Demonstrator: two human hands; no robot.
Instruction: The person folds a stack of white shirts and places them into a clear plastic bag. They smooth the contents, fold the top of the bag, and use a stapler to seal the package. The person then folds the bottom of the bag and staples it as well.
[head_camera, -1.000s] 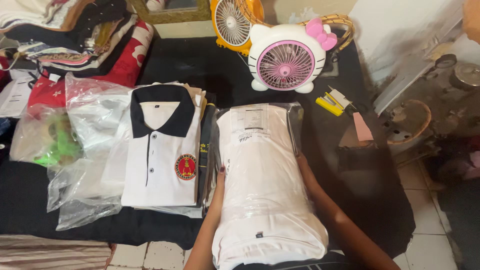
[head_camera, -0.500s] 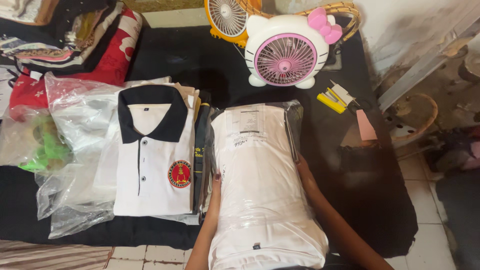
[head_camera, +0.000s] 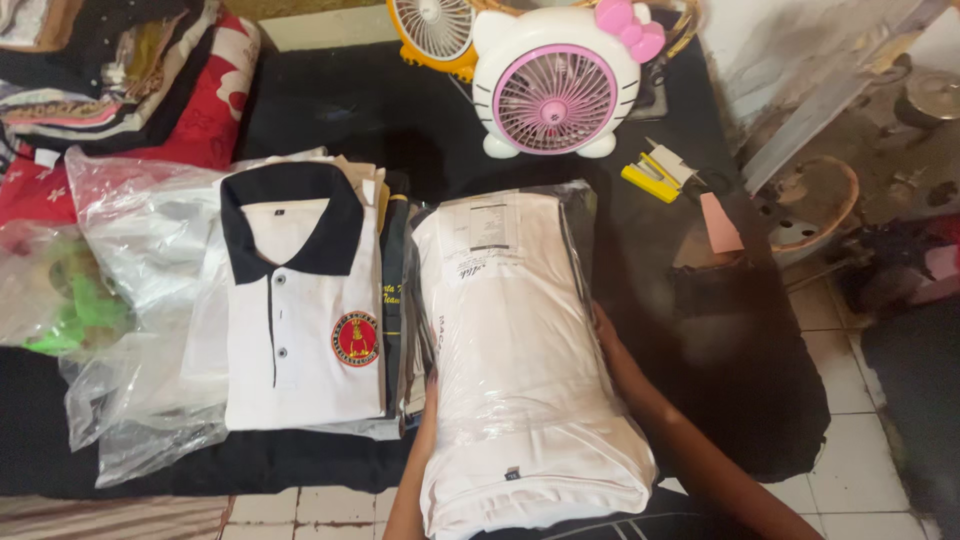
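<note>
Head view: bagged white garment stack (head_camera: 520, 350) lies on the black cloth (head_camera: 330, 110), btwn both forearms, just right of the black-collared polo shirt (head_camera: 300, 310). Left hand (head_camera: 430, 390) tucked along the stack's left edge, right hand (head_camera: 603, 335) against its right edge. Fingers of both mostly hidden by the stack, so spread or pressed: can't tell. Pink-faced fan (head_camera: 555, 95) stands behind.

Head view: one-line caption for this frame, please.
Both hands, left hand and right hand, grip a bagged stack of white garments beside a folded polo shirt on a black-covered table.
</note>
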